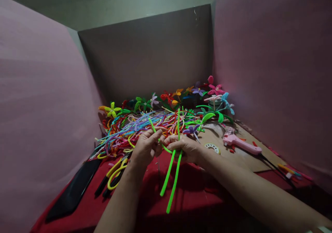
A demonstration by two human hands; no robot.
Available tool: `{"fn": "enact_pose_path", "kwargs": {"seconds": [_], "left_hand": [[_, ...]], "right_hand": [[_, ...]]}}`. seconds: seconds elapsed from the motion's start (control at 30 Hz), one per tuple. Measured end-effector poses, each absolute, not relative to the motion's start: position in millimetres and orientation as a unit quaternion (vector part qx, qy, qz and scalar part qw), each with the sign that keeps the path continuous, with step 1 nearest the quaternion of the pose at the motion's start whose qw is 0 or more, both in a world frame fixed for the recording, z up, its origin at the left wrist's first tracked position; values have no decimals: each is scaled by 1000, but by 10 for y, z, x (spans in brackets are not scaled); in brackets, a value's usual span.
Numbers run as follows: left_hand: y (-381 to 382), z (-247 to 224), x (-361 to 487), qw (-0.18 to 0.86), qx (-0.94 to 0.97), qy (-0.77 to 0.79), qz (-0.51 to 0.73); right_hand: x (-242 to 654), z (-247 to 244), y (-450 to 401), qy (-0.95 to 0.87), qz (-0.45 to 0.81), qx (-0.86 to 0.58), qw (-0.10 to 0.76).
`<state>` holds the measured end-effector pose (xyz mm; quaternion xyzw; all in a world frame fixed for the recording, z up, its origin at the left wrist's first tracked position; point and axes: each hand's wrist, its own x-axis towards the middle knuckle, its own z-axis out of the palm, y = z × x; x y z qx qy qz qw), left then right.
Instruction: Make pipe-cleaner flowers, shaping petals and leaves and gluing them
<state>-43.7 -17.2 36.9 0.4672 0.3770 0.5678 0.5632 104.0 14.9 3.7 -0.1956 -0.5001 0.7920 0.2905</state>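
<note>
Bright green pipe cleaners [174, 181] are held up between my two hands, above the front of the table. My left hand [148, 144] pinches one green length, whose end sticks up past the thumb. Fingers closed, my right hand [183, 146] grips the green stems where they cross; one end points up and two long ends hang down toward me. A curved green piece runs from one hand to the other. How the stems join is hidden by the fingers. Just behind the hands lies a heap of many-coloured pipe cleaners [140, 124].
Finished pipe-cleaner flowers [198, 91] line the back. A pink glue gun [242, 144] lies on a cardboard sheet [242, 162] at right, near a roll of tape [212, 148]. Yellow-handled scissors [116, 174] and a black flat object [74, 191] rest at left on red cloth [90, 208].
</note>
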Motion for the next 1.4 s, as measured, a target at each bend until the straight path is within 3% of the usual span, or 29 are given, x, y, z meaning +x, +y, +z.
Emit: {"fn": "enact_pose_path", "kwargs": {"seconds": [0.33,0.53,0.67,0.93,1.4], "left_hand": [[-130,287,-429,534,496,444,522],[-133,259,-308,556,505,398,527],[-148,244,-251,597,461,347,557],[-164,275,-215,578,455,264,624],[-142,418,-492,530,403,184,723]], "right_hand": [[1009,9,78,-535,788,-238,191],[967,-13,59,-548,784,-253,145],[941,-18,40,-530,786,-265,179],[948,-61,83,-466,826,-199,247],[992,15,-1,-459,857,-151,180]]}}
